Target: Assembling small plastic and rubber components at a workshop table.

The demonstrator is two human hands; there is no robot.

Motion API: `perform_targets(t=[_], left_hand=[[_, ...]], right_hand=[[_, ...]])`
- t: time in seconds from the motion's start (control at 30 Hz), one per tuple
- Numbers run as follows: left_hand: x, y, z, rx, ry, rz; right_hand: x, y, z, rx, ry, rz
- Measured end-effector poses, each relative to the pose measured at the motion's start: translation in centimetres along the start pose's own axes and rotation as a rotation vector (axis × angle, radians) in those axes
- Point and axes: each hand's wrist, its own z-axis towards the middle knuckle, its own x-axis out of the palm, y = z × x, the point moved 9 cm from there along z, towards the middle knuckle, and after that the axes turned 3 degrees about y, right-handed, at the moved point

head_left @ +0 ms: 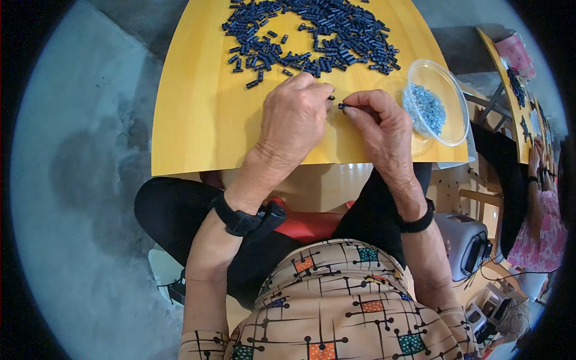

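Over the near part of a yellow table (198, 114), my two hands are close together, fingertips a short gap apart. My left hand (293, 114) is closed, its fingers curled, with a small black piece (331, 98) showing at the tips. Thumb and forefinger of my right hand (385, 123) pinch another small dark piece (342, 106); its exact shape is mostly covered. Beyond them spreads a large heap of short black cylindrical plastic parts (354, 48). To the right of my right hand stands a clear round tub (461, 111) holding many tiny silvery metal parts (429, 111).
A few black parts (252, 84) lie loose at the heap's near edge. My legs (174, 207) are under the table's front edge. At the far right, another person (543, 222) in pink sits at a second table (504, 72) with a pink container (516, 55). A grey-white box (459, 243) stands below.
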Motion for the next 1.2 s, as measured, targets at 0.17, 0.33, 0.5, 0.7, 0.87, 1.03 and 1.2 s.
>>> perform_targets(t=[0.17, 0.33, 0.5, 0.7, 0.87, 1.03, 1.2], left_hand=[[-2.1, -1.1, -0.2, -0.133, 0.041, -0.381], [-1.4, -2.0, -0.8, -0.17, 0.1, -0.645], [-2.2, -2.3, -1.1, -0.147, 0.053, -0.62], [-2.6, -2.6, -1.6, -0.251, 0.052, -0.716], [-1.7, -2.7, -2.1, -0.324, 0.063, -1.013], [0.6, -2.2, -3.3, -0.472, 0.16, -1.417], [1.7, -2.9, -4.2, -0.642, 0.284, -1.687]], right_hand=[[0.2, -1.3, -0.9, 0.208, 0.022, 0.467], [0.9, -1.1, -2.0, 0.349, 0.068, 0.798], [0.6, -0.3, -2.8, 0.396, 0.058, 0.871], [-1.7, 2.1, -3.3, 0.188, -0.055, 0.664], [-1.8, 2.4, -4.2, 0.238, -0.069, 0.883], [-3.2, 3.4, -5.0, 0.221, -0.039, 0.804], [-8.8, 3.9, -5.6, 0.049, -0.173, 0.485]])
